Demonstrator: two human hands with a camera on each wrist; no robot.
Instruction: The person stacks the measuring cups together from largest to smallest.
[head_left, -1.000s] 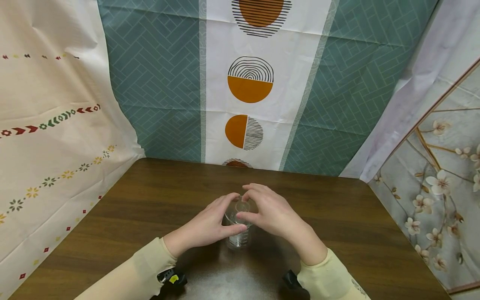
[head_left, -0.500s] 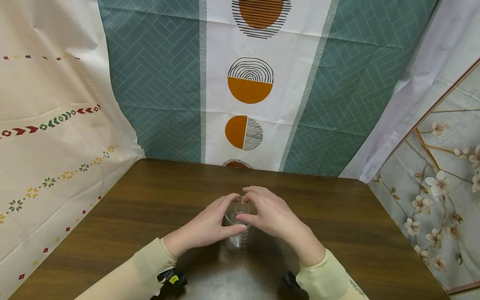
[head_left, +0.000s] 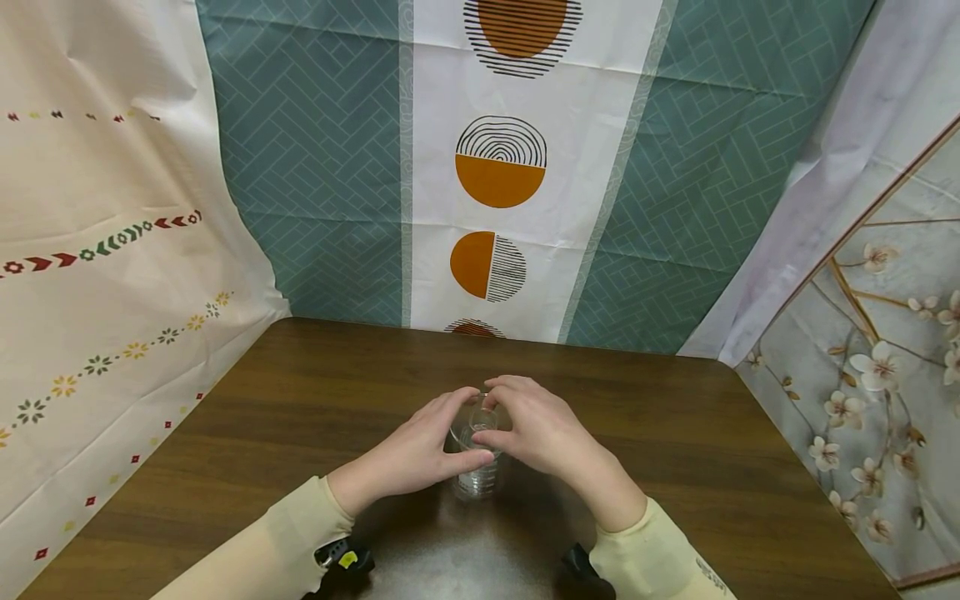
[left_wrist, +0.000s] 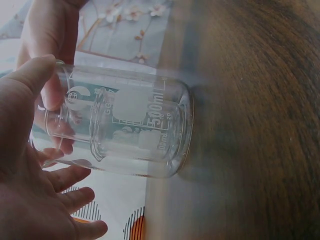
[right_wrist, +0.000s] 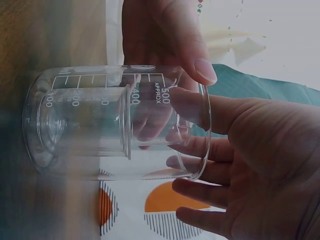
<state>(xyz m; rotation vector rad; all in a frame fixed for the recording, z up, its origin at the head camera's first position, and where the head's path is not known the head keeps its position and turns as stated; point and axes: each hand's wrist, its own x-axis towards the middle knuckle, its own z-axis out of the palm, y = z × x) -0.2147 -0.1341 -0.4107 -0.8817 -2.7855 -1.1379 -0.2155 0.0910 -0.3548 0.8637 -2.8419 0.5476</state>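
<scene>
A clear 500 ml glass beaker [left_wrist: 167, 92] stands upright on the table. Inside it sits a smaller glass beaker [right_wrist: 90, 125], also upright. My left hand [head_left: 423, 446] grips the big beaker near its rim, thumb on the near side and index finger on the far side. Between the thumb and fingers of my right hand [head_left: 540, 425] is a still smaller glass vessel [head_left: 483, 421], held at its rim within the big beaker's mouth. Its lower end comes close to the middle beaker's rim; through the layered glass I cannot tell whether they touch.
The brown wooden table [head_left: 315, 375] reaches around both hands. A teal and white patterned curtain [head_left: 330, 167] hangs along its back edge. Cream cloth [head_left: 112, 250] closes off the left side, a floral cloth [head_left: 862, 417] the right.
My right hand has sunk slightly, and the smallest glass vessel has gone a little lower into the big beaker with it. The left hand and the big beaker stay put.
</scene>
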